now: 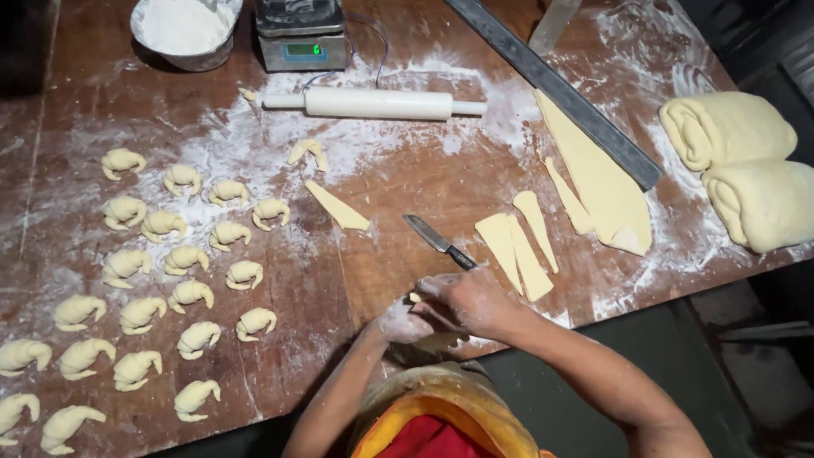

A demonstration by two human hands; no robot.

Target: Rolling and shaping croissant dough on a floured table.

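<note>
We bring both hands together at the near edge of the wooden table (407, 187), forearms angling in from below. Our right hand (471, 298) lies over the left hand (403, 322), both dusted with flour, and the fingers curl narrowly around a small piece of dough (415, 298); only a pale tip of it shows between them, so we cannot tell its shape. A knife (437, 242) lies just beyond our hands, and cut dough strips (517, 246) sit to the right of it. Rows of shaped croissants (161, 280) fill the left side. A white rolling pin (377, 103) rests farther back.
</note>
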